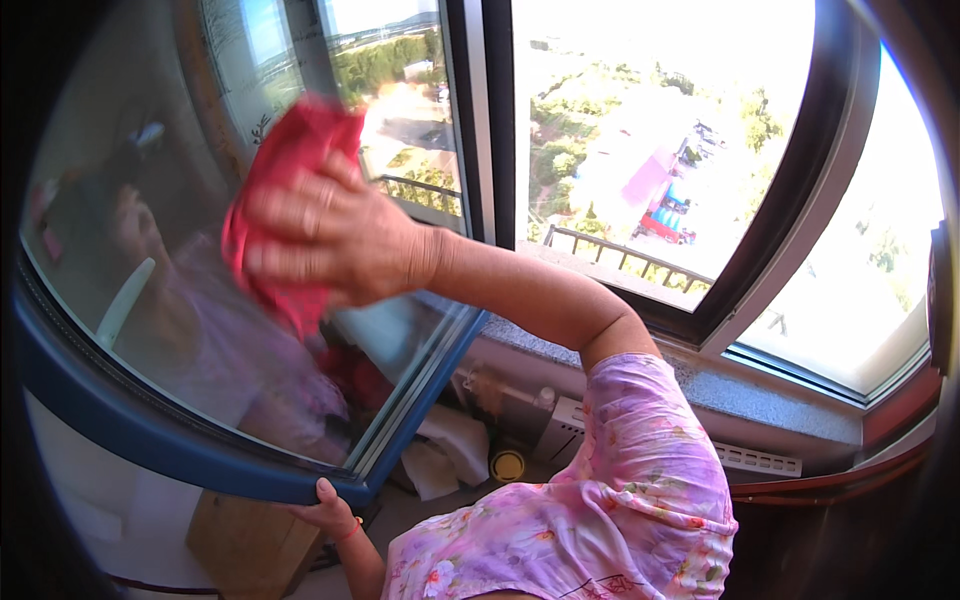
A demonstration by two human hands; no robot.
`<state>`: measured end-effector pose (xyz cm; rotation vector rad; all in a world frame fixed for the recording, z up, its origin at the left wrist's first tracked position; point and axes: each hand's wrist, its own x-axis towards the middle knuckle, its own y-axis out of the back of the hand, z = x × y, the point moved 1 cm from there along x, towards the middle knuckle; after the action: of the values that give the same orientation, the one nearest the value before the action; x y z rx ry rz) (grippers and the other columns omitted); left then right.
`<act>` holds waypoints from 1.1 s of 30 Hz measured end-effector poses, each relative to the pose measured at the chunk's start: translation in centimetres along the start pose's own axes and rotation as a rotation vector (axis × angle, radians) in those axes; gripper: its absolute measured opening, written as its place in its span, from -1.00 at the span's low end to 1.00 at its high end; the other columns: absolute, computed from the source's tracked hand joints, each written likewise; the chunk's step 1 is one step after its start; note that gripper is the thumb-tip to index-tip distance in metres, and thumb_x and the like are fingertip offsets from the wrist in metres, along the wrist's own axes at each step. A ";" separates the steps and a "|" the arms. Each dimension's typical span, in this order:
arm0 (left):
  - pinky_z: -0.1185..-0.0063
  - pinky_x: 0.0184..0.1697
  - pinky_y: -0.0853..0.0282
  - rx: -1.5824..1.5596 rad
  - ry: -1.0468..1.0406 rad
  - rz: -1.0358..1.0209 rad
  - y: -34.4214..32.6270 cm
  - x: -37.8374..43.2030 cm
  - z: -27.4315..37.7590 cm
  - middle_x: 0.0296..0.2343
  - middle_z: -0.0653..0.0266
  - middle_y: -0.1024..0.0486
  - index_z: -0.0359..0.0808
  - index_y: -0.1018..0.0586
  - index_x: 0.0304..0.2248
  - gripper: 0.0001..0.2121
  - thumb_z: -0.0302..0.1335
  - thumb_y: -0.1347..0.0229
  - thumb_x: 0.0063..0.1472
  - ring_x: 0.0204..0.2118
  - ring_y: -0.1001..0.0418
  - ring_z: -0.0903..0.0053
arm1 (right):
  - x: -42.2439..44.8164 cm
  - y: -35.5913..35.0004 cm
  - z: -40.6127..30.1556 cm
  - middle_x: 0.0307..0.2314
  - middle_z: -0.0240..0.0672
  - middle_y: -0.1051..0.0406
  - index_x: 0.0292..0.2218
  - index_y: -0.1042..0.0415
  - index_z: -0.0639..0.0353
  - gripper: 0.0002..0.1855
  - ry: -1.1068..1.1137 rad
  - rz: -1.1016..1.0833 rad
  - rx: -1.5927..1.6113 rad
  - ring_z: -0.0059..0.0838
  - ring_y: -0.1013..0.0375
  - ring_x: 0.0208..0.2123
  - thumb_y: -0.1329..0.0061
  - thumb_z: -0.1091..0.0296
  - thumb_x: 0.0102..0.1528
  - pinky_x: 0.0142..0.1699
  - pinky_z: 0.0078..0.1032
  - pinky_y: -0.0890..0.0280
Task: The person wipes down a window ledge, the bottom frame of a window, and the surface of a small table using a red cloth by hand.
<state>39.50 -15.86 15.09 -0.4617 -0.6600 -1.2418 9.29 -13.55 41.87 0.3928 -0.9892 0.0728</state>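
My right hand [337,240] presses a crumpled red cloth [281,161] against the glass pane [217,382] of a window sash that stands swung inward. The fingers lie spread over the cloth and look blurred. Below, my left hand [328,516] grips the lower edge of the sash's blue frame [187,466] near its corner, thumb on the front face. A red string bracelet is on that wrist. Reflections of a person and the outdoors show in the glass. Part of the pane is hidden behind the cloth and hand.
Right of the sash lies the window opening with a dark frame [806,180] and a metal railing [630,259] outside, high above ground. A speckled stone sill [780,401] runs beneath. Lower down are a white slotted panel [757,459], a yellow round object [507,466] and a brown box-like object [244,544].
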 end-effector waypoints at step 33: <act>0.33 0.08 -0.16 -0.062 -0.076 -0.153 0.4 0.0 -1.9 -0.01 -0.19 -0.11 -0.55 0.14 0.13 -0.08 -0.14 -0.11 -0.01 0.02 -0.21 0.15 | 8.1 -0.8 0.5 -0.02 0.08 -0.09 -0.04 -0.27 0.13 -0.23 -0.369 0.464 -0.104 0.10 -0.08 0.01 -0.02 0.09 -0.34 0.05 0.09 0.11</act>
<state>40.31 -17.05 13.72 -0.5195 -0.7337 -1.3976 13.55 -15.43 48.62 0.0729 -1.4301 0.3767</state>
